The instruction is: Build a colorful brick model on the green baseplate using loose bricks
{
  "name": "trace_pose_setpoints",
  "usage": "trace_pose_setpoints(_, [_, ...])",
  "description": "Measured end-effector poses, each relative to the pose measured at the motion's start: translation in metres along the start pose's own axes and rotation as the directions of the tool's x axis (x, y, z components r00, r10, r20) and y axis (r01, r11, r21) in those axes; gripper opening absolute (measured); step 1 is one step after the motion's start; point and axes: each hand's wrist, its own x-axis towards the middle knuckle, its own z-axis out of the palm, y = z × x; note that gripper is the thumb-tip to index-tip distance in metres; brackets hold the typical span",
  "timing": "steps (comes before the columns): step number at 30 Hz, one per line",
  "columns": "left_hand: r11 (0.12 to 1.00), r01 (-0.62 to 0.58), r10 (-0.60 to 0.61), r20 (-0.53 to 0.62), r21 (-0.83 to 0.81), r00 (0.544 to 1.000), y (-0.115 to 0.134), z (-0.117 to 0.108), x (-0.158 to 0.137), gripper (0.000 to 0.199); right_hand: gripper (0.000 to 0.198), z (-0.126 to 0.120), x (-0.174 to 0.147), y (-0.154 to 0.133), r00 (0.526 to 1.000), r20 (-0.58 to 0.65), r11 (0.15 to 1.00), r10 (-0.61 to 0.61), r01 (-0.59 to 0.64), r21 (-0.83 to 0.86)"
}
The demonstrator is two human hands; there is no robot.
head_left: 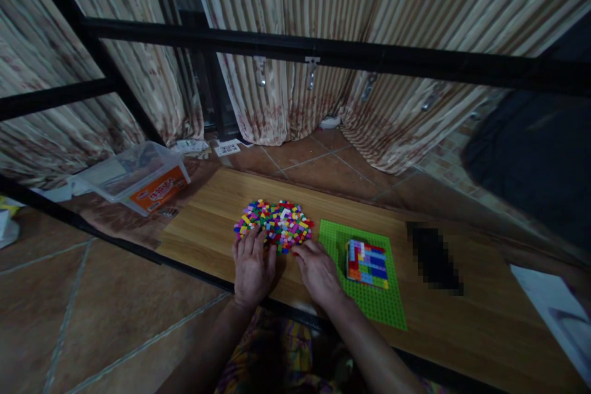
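A loose heap of small multicoloured toy building bricks (282,219) lies on the wooden table. My left hand (252,265) rests at the heap's near left edge, fingers stretched forward and touching the bricks, holding nothing that I can see. At the near right edge of the heap is my right hand (318,271), its fingers bent and closed together; whatever is between the fingertips is too small to make out. To its right lies a green studded baseplate (330,231). A low rectangular block of joined bricks (367,263), in red, blue, orange and yellow rows, stands on this plate.
The wooden table (198,221) has a blurred-out dark object (436,258) right of the baseplate and white paper (551,301) at its right end. A clear plastic box (133,175) with an orange label stands on the tiled floor. A black metal bar (286,43) crosses before striped curtains.
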Motion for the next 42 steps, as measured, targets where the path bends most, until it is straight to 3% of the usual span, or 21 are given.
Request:
trace_pose_setpoints(5, [1.0, -0.005, 0.005, -0.001, 0.0, 1.0, -0.001, 0.0, 0.0, 0.032, 0.022, 0.0, 0.002, -0.002, 1.0, 0.01, 0.999, -0.011, 0.011, -0.031])
trace_pose_setpoints(9, [1.0, -0.015, 0.015, 0.003, -0.01, 1.0, -0.001, -0.002, 0.001, 0.033, 0.019, -0.005, -0.01, -0.005, 0.999, -0.051, 0.997, 0.002, 0.002, 0.071])
trace_pose_setpoints(15, [1.0, -0.024, 0.024, 0.001, 0.003, 1.0, -0.001, -0.003, 0.002, 0.033, 0.017, -0.024, -0.043, 0.006, 0.96, -0.19, 0.939, 0.204, -0.137, 0.316])
trace_pose_setpoints(19, [0.999, -0.031, 0.031, -0.001, 0.012, 1.0, -0.002, -0.001, 0.002, 0.032, 0.016, -0.04, -0.063, 0.026, 0.887, -0.272, 0.873, 0.372, -0.235, 0.427])
trace_pose_setpoints(25, [0.998, -0.056, 0.057, -0.014, 0.024, 0.998, -0.004, 0.002, 0.002, 0.032, 0.022, -0.058, -0.084, 0.064, 0.705, -0.355, 0.726, 0.613, -0.326, 0.606])
trace_pose_setpoints(31, [0.998, -0.056, 0.056, -0.029, 0.018, 0.998, -0.005, 0.003, 0.003, 0.032, 0.03, -0.072, -0.092, 0.087, 0.538, -0.398, 0.625, 0.743, -0.344, 0.701])
trace_pose_setpoints(34, [0.998, -0.056, 0.056, -0.026, 0.017, 0.998, -0.004, 0.002, 0.003, 0.032, 0.033, -0.07, -0.096, 0.094, 0.508, -0.411, 0.618, 0.757, -0.35, 0.704])
trace_pose_setpoints(42, [0.998, -0.056, 0.056, -0.026, 0.017, 0.998, -0.003, 0.002, 0.003, 0.032, 0.038, -0.057, -0.103, 0.106, 0.487, -0.426, 0.628, 0.763, -0.401, 0.667])
